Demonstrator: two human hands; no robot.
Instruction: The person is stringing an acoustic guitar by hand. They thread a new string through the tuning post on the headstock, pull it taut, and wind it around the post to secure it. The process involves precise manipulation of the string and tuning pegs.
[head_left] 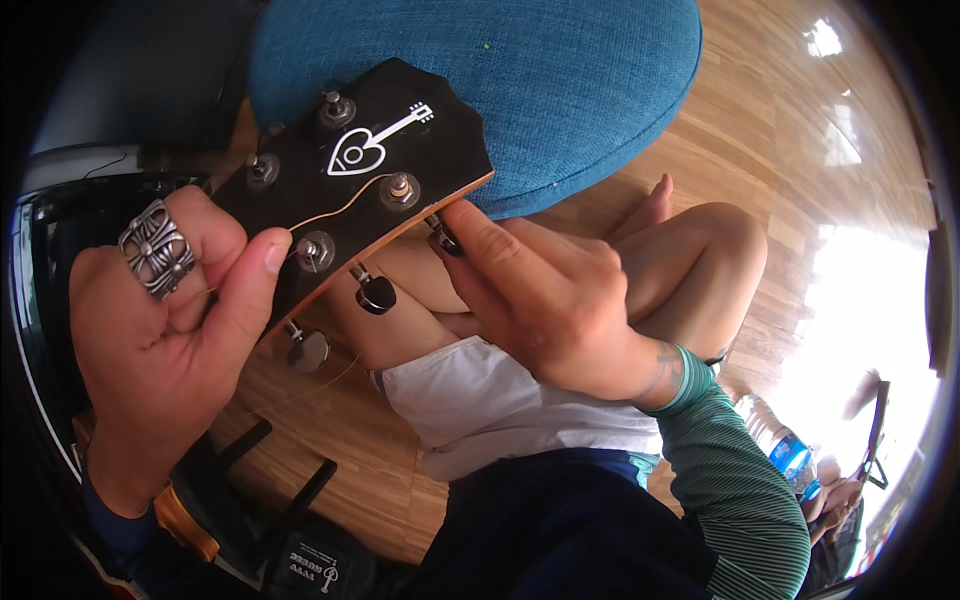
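A black guitar headstock (445, 150) with a white heart-shaped guitar emblem lies slanted in front of me, its far end over the blue cushioned seat. My left hand (165, 310), wearing a wide silver ring, pinches a thin copper-coloured guitar string (340, 212) between thumb and forefinger. From there the string runs to a metal tuning post (400, 188) near the right edge. With thumb and forefinger, my right hand (550, 300) grips the dark tuning peg (445, 238) beside that post, partly hiding it. Two more tuning pegs, one black (376, 294) and one shiny (308, 352), stick out along the same edge.
The round blue seat (590, 90) fills the top middle. My bent legs (700, 260) rest on the wooden floor (770, 130). At the lower right lies a plastic bottle (790, 455) with a blue label. A black stand-like object (300, 500) sits at the lower left.
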